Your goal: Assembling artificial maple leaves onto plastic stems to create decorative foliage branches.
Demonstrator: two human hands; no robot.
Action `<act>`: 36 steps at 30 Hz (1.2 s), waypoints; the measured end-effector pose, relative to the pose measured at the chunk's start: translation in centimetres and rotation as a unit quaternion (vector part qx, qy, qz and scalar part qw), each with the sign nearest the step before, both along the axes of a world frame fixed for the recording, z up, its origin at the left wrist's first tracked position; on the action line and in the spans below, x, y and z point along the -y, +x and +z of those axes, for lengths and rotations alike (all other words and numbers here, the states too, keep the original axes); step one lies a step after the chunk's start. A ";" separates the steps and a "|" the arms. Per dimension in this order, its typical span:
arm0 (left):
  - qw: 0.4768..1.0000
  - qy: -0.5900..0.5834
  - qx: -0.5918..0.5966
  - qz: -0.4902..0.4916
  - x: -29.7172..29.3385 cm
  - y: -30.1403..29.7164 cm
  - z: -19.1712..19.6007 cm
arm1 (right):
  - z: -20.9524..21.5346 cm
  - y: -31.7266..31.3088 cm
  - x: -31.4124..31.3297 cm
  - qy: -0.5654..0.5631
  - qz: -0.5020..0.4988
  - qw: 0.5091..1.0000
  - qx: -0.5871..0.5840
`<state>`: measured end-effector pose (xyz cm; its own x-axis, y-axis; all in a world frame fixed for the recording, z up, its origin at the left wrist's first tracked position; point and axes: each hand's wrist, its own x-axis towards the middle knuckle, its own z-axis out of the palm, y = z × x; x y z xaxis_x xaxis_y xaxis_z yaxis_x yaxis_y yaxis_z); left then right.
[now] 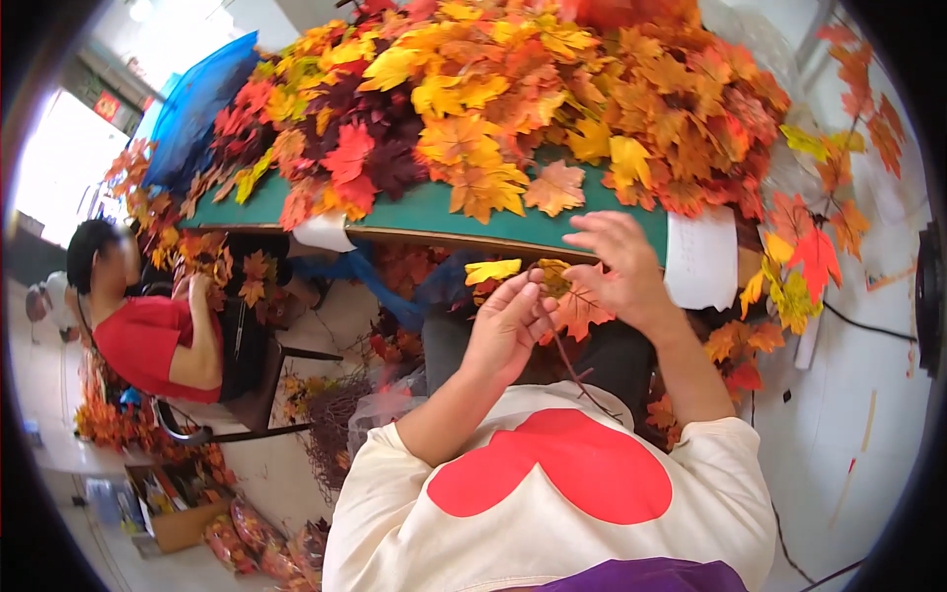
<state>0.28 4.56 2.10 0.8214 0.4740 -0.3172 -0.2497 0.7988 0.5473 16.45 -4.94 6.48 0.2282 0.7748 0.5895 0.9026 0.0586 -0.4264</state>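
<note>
My left hand (508, 331) is closed in a pinch on the brown stem of an artificial maple leaf branch (572, 367). The bare lower end of this branch slants down over my lap. Around its top sit a yellow leaf (492, 270) and an orange leaf (580, 308), with a yellowish leaf partly hidden between my hands. Beside them, my right hand (627, 268) is raised with its fingers apart, its thumb close to the orange leaf. Whether the thumb touches that leaf I cannot tell.
Heaped artificial maple leaves (493, 109) cover much of the green table (424, 209). White paper (700, 259) hangs over its edge. A leafy branch (814, 252) stands at the right. On the left a person in red (148, 340) sits on a chair, near a cardboard box (185, 518).
</note>
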 end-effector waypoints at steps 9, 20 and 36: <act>0.999 -0.025 0.017 0.018 -0.7 -0.8 0.3 | 3.4 3.2 -8.5 -0.051 0.044 0.971 -0.231; 0.997 -0.048 0.031 0.059 -2.2 -3.3 0.4 | -0.2 -1.2 -23.7 0.015 0.140 0.981 -0.137; 0.993 -0.053 0.060 0.085 -3.0 -4.6 0.4 | -1.1 -1.7 -30.5 0.026 0.106 0.854 -0.509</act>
